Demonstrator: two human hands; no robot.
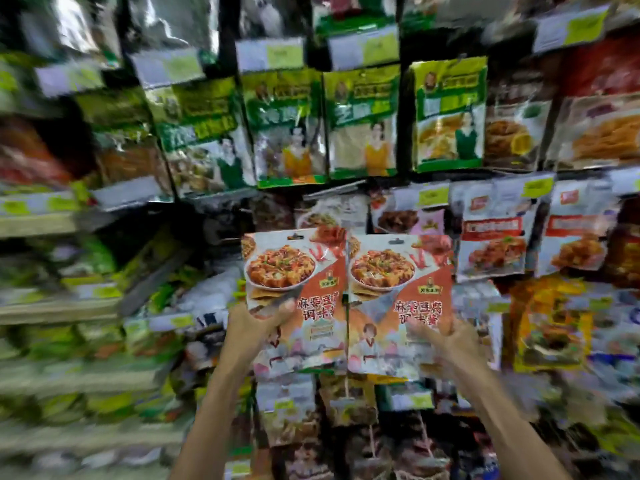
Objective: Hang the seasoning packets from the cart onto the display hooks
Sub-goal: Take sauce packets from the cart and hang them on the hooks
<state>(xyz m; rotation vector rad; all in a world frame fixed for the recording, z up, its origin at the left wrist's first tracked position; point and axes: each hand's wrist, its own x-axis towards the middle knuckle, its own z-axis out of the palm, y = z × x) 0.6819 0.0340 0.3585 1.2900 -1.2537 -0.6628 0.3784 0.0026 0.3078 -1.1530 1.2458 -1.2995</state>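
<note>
**Two mapo tofu packets held up to the display**

The left hand (263, 322) grips the left packet (298, 271) at its lower left edge, thumb curled over the front. The right hand (438, 336) pinches the right packet (391, 271) at its lower right, though blur softens the fingers. The two packets are upright, side by side with their edges touching, at the centre of the view in front of the hanging stock.

They look like light, flat foil pouches: glossy, likely slippery, and floppy enough to bend when held low. A hold nearer the top, just beside the hang slot (396, 241), would probably steer the slot onto a hook better.

Each front shows a plate of tofu and reads 麻婆豆腐 调味酱. A small brand badge sits beneath the plate, too blurred to read.

At 12 o'clock hang green packets (363, 123) under white-and-yellow price tags (270, 55), their print illegible. At 3 o'clock hang red-and-white packets (491, 237). The hooks are hidden behind the stock, and no cart is in view.
</note>
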